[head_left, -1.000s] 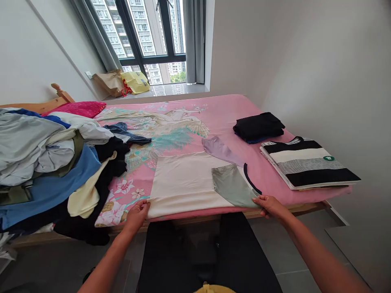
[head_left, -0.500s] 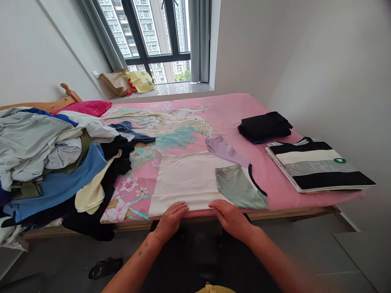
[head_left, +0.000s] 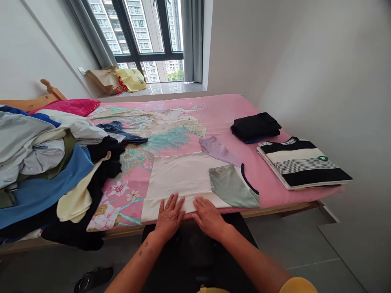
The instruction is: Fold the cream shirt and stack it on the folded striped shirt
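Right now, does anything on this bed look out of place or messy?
Yes, the clothes heap at the left: it looks jumbled, with black cloth hanging over the edge of the bed, while the pale shirt lies flat. Nothing looks spilled or damaged.

Walls [head_left: 305,73] are pale and plain, darkening toward the far right. A dark-framed window [head_left: 152,57] admits daylight; a grey curtain [head_left: 193,40] hangs at each side. Tall buildings [head_left: 139,24] and greenery [head_left: 175,76] show outside. The sill [head_left: 171,88] is glossy. The bed [head_left: 284,208] has a wooden frame, a wooden headboard [head_left: 27,104] and a pink patterned sheet [head_left: 222,105]. The floor [head_left: 275,240] is grey, with visible joint lines.
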The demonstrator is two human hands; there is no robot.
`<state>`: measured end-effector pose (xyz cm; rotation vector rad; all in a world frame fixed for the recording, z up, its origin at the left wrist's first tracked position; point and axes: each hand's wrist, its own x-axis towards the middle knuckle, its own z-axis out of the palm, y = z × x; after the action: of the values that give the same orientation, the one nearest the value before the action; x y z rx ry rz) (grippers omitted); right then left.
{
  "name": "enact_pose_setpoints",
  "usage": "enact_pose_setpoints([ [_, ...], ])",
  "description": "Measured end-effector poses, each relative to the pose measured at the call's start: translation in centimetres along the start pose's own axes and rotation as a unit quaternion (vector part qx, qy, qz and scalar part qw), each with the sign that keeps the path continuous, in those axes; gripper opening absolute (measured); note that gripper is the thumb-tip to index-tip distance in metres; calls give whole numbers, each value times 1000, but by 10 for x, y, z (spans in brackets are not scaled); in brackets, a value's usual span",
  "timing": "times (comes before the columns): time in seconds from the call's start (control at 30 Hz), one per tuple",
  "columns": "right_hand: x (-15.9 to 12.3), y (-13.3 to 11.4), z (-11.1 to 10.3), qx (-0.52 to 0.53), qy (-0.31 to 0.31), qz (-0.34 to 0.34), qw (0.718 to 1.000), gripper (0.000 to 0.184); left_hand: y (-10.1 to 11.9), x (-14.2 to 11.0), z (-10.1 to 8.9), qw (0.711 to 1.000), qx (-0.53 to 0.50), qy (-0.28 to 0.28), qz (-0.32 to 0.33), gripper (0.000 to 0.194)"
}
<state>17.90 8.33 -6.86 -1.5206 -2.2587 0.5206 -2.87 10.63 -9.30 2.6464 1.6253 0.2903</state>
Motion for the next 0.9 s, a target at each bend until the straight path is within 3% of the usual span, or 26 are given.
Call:
enact_pose_setpoints([
  [0.1, -10, 20, -16, 5, 77, 33, 996, 38, 1, 3, 6, 1000, -4, 16, -21, 51],
  [0.17, -17, 39, -27, -19, 101, 57, 993, 39, 9, 10, 5, 999, -29, 28, 6, 47],
  [0.3, -19, 72, -35, -79, 112, 106, 985, 44, 54, 54, -1, 985, -86, 26, 146, 45],
  [0.4, -8, 90, -32, -101, 124, 131, 978, 46, 92, 95, 5, 975, -96, 11, 200, 45],
  [0.5, 7, 111, -32, -108, 112, 129, 979, 46, 111, 122, 22, 984, -70, -3, 164, 46],
  [0.63, 26, 144, -41, -134, 62, 146, 978, 52, 110, 124, 41, 993, -34, 8, 114, 50],
  [0.77, 43, 167, -50, -159, 44, 173, 971, 63, 114, 127, 35, 994, -32, 6, 100, 47],
  [0.9, 53, 179, -47, -163, 36, 186, 968, 64, 124, 155, 26, 990, -54, 8, 127, 42],
])
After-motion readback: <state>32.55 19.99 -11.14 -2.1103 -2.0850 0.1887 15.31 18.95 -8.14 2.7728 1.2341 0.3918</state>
